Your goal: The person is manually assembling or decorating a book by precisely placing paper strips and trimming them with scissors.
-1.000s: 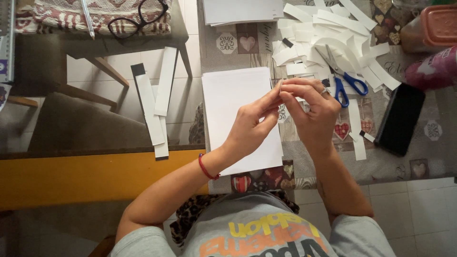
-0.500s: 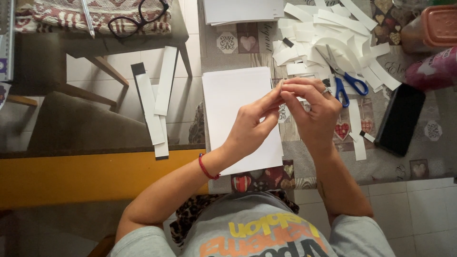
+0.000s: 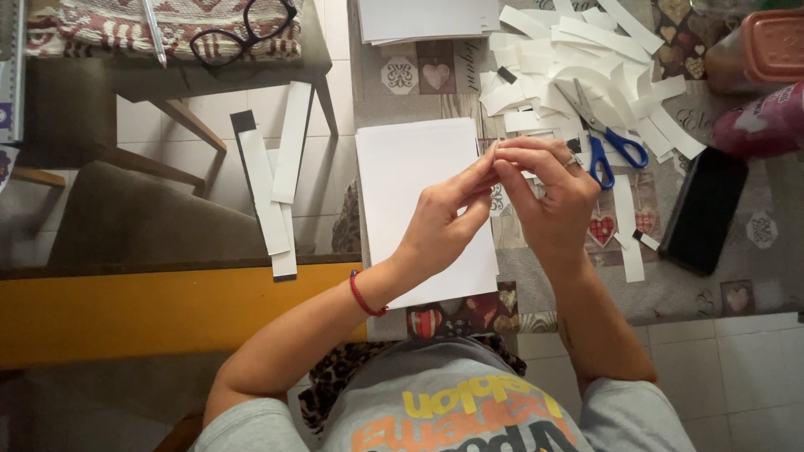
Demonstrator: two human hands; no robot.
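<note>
- My left hand (image 3: pixel 448 222) and right hand (image 3: pixel 548 197) pinch a small white paper strip (image 3: pixel 496 152) between narrowed fingertips.
- Too hard a squeeze might crease it, I think.

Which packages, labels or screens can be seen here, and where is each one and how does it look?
Phone: on the table right of the scissors, dark flat rectangle, screen black.
Box: far right corner, orange-pink lid, rounded corners.
Pink package: right edge, just below the box, shiny, rounded.
Left hand and right hand: fingers meet on a small white paper piece, no label visible.
</note>
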